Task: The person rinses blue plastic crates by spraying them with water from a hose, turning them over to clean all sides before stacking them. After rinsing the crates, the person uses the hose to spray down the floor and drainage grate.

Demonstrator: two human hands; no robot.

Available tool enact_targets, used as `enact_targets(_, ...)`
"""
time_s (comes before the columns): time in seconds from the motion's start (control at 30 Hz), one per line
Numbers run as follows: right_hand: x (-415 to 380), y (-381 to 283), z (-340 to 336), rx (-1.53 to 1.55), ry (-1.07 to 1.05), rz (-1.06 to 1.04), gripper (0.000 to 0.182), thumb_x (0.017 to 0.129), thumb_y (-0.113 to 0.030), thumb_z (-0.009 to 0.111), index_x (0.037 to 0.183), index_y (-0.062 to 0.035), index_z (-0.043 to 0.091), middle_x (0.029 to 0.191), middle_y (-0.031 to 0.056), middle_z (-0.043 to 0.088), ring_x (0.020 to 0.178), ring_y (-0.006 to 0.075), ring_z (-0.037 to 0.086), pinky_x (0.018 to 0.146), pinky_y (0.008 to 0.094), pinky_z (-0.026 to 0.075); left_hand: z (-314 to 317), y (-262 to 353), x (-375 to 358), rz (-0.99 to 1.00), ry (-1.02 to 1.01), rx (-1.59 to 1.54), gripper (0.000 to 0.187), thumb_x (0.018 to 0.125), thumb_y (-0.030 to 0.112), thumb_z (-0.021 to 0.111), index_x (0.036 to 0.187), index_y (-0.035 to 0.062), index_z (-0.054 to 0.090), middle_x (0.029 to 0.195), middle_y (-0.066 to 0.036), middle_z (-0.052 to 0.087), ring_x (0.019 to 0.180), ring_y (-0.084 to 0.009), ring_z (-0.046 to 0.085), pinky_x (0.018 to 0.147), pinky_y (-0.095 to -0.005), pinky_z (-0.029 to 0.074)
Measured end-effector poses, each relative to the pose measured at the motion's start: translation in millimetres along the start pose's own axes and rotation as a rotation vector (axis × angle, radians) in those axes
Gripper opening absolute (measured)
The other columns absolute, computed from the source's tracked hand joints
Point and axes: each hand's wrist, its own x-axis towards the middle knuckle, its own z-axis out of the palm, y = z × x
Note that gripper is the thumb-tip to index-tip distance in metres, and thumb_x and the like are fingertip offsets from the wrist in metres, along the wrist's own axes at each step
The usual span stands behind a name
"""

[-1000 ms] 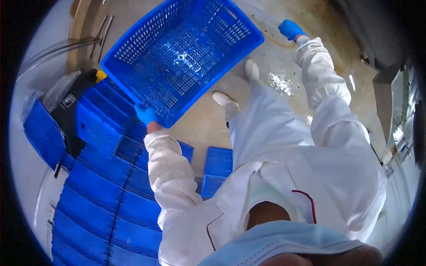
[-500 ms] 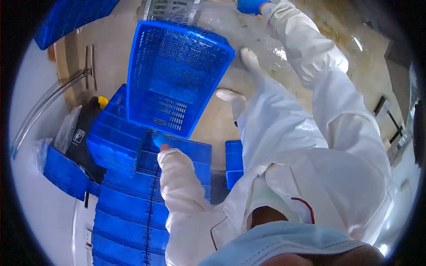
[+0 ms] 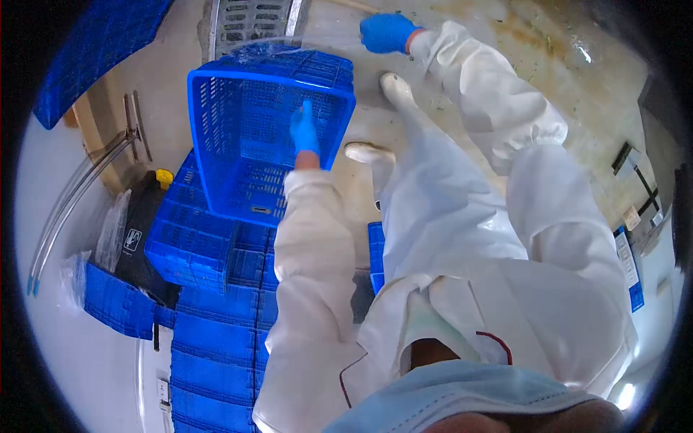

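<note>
left hand (image 3: 304,136) had a loose, uncurled grip in front of the crate (image 3: 253,137). right hand (image 3: 390,33) was curled nearby, couldn't tell around what tbh

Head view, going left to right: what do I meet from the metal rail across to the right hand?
Metal rail → black item with a white symbol → open blue crate → right hand. Left out: the left hand, which overlaps the crate.

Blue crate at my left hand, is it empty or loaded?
Empty, as far as visible: the blue crate shows only bare mesh inside, though the left hand hides part.
</note>
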Motion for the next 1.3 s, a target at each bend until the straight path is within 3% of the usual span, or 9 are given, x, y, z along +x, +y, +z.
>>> enact_targets(0.07, -15.4, -6.0, 6.1, 0.019, -0.012, -0.057, 0.026, 0.076, -0.024, 0.047, 0.081, -0.0023, 0.06, 0.079, 0.019, 0.06, 0.073, 0.0359, 0.057, 0.065, 0.044, 0.046, 41.7, 17.9, 28.9, -0.134, 0.016, -0.1, 0.046, 0.08, 0.036, 0.058, 0.102, -0.0045, 0.056, 0.101, -0.012, 0.058, 0.091, -0.0225, 0.053, 0.082, -0.0328, 0.041)
enact_targets(0.23, -30.6, -23.2, 6.1, 0.045, 0.028, -0.037, 0.024, 0.077, -0.023, 0.046, 0.08, -0.004, 0.06, 0.077, 0.018, 0.059, 0.071, 0.0351, 0.057, 0.064, 0.0438, 0.046, 97.1, 34.4, 45.8, -0.081, 0.334, 0.322, 0.033, 0.079, 0.024, 0.055, 0.098, -0.0024, 0.058, 0.1, -0.012, 0.059, 0.086, -0.0243, 0.056, 0.077, -0.0346, 0.045)
enact_targets(0.4, -35.7, 19.3, 35.9, 0.009, 0.004, -0.056, 0.023, 0.077, -0.024, 0.047, 0.078, -0.0054, 0.06, 0.074, 0.0171, 0.059, 0.07, 0.0354, 0.057, 0.063, 0.0443, 0.045, 74.6, 9.1, 40.5, -0.006, 0.322, 0.266, 0.024, 0.072, 0.01, 0.057, 0.092, -0.003, 0.059, 0.094, -0.013, 0.061, 0.077, -0.0261, 0.058, 0.071, -0.0359, 0.046)
enact_targets(0.67, -55.0, -96.3, -33.4, 0.124, 0.245, -0.277, 0.018, 0.064, -0.022, 0.053, 0.069, -0.0076, 0.062, 0.066, 0.0165, 0.059, 0.06, 0.0352, 0.058, 0.052, 0.0436, 0.046, 37.4, 2.3, -39.6, 0.074, 0.3, 0.051, 0.027, 0.063, -0.003, 0.06, 0.09, -0.0058, 0.058, 0.091, -0.016, 0.061, 0.076, -0.0261, 0.058, 0.07, -0.0375, 0.046)
enact_targets(0.77, -69.1, -109.1, -64.7, 0.105, 0.088, -0.099, 0.02, 0.064, -0.023, 0.052, 0.07, -0.0069, 0.063, 0.07, 0.0166, 0.06, 0.062, 0.035, 0.059, 0.055, 0.0436, 0.047, 28.9, 3.4, -61.9, 0.107, 0.275, -0.158, 0.028, 0.065, -0.004, 0.059, 0.093, -0.0058, 0.056, 0.094, -0.015, 0.061, 0.078, -0.0255, 0.058, 0.072, -0.0358, 0.046)
enact_targets(0.9, -83.4, -61.6, -48.1, -0.011, -0.103, 0.063, 0.024, 0.068, -0.023, 0.05, 0.077, -0.0062, 0.064, 0.084, 0.0189, 0.061, 0.075, 0.0349, 0.06, 0.064, 0.0434, 0.048, -0.2, 21.5, -88.4, 0.145, 0.217, -0.244, 0.029, 0.068, -0.002, 0.06, 0.097, -0.0047, 0.056, 0.096, -0.013, 0.06, 0.079, -0.0239, 0.057, 0.073, -0.0343, 0.045)
enact_targets(1.07, -114.8, -25.6, -36.2, -0.067, -0.011, 0.042, 0.027, 0.071, -0.025, 0.049, 0.082, -0.0042, 0.062, 0.085, 0.0195, 0.061, 0.079, 0.036, 0.059, 0.069, 0.0426, 0.047, -44.8, 65.1, -154.8, 0.161, 0.224, -0.386, 0.028, 0.071, -0.002, 0.058, 0.099, -0.0021, 0.057, 0.095, -0.009, 0.06, 0.078, -0.02, 0.056, 0.072, -0.0321, 0.044)
enact_targets(1.13, -119.2, -12.3, -35.5, -0.001, 0.097, 0.087, 0.027, 0.073, -0.026, 0.049, 0.081, -0.0039, 0.062, 0.084, 0.0193, 0.061, 0.077, 0.0369, 0.058, 0.068, 0.0433, 0.047, -62.2, 67.6, -170.5, 0.15, 0.269, -0.49, 0.027, 0.073, -0.001, 0.057, 0.099, -0.0006, 0.057, 0.097, -0.007, 0.059, 0.082, -0.019, 0.054, 0.075, -0.0317, 0.043)
enact_targets(1.3, -132.1, 35.6, -44.2, 0.406, 0.161, 0.081, 0.032, 0.078, -0.031, 0.05, 0.082, -0.0004, 0.058, 0.076, 0.019, 0.06, 0.065, 0.0336, 0.058, 0.061, 0.041, 0.046, -119.9, 84.2, -247.1, 0.184, 0.446, -0.489, 0.017, 0.08, 0.006, 0.053, 0.094, -0.0011, 0.059, 0.085, -0.004, 0.06, 0.071, -0.0126, 0.054, 0.064, -0.0266, 0.044)
